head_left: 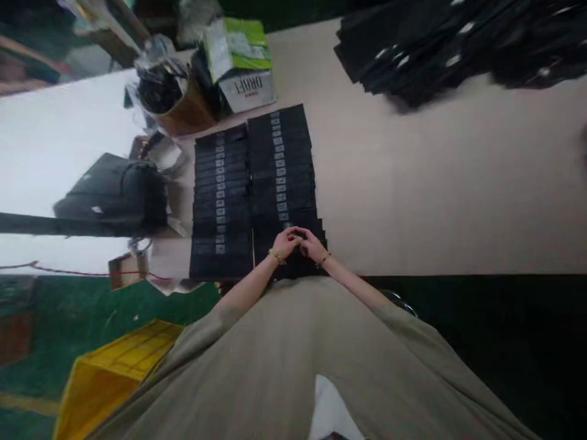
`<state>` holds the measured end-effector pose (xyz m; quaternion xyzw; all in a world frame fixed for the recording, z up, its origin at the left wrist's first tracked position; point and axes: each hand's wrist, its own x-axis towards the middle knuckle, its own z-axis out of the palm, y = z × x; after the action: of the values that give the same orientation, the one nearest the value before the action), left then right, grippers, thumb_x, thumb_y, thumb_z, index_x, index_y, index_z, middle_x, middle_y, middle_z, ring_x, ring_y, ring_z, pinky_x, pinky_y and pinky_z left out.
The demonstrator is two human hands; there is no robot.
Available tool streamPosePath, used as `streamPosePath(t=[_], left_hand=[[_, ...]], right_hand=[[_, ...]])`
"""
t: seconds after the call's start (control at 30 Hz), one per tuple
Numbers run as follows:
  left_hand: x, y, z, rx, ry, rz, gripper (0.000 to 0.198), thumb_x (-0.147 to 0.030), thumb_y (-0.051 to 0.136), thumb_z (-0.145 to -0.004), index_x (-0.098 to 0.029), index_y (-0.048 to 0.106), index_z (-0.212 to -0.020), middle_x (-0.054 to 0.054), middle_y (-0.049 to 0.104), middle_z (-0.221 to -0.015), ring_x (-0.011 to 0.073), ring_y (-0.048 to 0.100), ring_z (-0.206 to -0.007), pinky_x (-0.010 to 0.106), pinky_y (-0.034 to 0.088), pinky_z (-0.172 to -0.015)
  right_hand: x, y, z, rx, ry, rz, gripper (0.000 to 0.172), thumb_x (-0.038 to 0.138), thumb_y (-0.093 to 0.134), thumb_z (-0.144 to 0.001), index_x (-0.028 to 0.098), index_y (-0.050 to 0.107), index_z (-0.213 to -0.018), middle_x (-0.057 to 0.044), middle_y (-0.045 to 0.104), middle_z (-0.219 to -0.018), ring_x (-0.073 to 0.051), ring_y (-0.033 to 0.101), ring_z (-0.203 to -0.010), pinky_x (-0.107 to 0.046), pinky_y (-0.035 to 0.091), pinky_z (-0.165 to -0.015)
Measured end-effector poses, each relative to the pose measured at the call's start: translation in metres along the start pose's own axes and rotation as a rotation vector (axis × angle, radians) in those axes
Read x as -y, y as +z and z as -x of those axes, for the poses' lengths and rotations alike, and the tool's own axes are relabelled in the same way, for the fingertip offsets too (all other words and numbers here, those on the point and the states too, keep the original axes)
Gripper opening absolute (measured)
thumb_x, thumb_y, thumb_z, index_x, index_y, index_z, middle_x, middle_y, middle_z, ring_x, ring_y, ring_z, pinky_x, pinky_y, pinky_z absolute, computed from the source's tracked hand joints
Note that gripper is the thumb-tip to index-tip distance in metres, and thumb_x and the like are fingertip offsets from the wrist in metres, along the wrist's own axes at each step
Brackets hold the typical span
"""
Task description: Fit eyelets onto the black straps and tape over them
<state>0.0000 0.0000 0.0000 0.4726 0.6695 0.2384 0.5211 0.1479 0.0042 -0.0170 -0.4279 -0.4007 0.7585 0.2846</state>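
Observation:
My left hand and my right hand meet at the fingertips over the near end of a row of overlapping flat black pieces. Fingers of both hands are curled inward and pinched together; whatever they hold, if anything, is too small and blurred to make out. Each black piece carries a small pale label, and the labels form a line down the row. To the left lies a second row of similar labelled black pieces. Both rows reach the table's near edge.
The pale table runs to the right, with dark garment-like pieces at its back. Back left stand a carton of black items and a green-white box. A dark machine sits left; a yellow crate stands lower left.

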Motion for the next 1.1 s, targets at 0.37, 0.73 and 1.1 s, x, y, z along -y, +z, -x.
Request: streamPosePath(t=[0.37, 0.73, 1.1], left_hand=[[-0.021, -0.066, -0.060, -0.288, -0.008, -0.333, 0.018, -0.021, 0.064, -0.084, -0.021, 0.075, -0.098, 0.002, 0.076, -0.097, 0.0156, 0.068, -0.090, 0.026, 0.050, -0.087], [-0.034, -0.066, -0.079, -0.071, 0.006, -0.622, 0.023, -0.015, 0.059, -0.085, -0.020, 0.077, -0.098, 0.003, 0.076, -0.098, 0.0173, 0.068, -0.093, 0.027, 0.051, -0.091], [-0.043, -0.061, -0.081, -0.061, -0.004, -0.660, 0.017, -0.015, 0.062, -0.083, -0.019, 0.075, -0.094, 0.003, 0.074, -0.094, 0.0157, 0.066, -0.088, 0.026, 0.050, -0.089]], right_hand=[[0.018, -0.003, -0.043, -0.233, 0.238, -0.175, 0.012, 0.020, 0.053, -0.084, 0.015, 0.061, -0.091, 0.004, 0.058, -0.057, -0.007, 0.047, -0.040, -0.017, 0.028, -0.035], [0.014, -0.015, -0.044, -0.147, 0.297, -0.358, 0.020, 0.008, 0.053, -0.078, 0.012, 0.063, -0.094, -0.004, 0.070, -0.069, -0.013, 0.066, -0.055, -0.017, 0.042, -0.039], [0.007, -0.018, -0.046, -0.034, 0.303, -0.291, 0.009, 0.017, 0.057, -0.090, 0.015, 0.060, -0.098, -0.005, 0.074, -0.080, -0.012, 0.070, -0.065, -0.016, 0.047, -0.044]])
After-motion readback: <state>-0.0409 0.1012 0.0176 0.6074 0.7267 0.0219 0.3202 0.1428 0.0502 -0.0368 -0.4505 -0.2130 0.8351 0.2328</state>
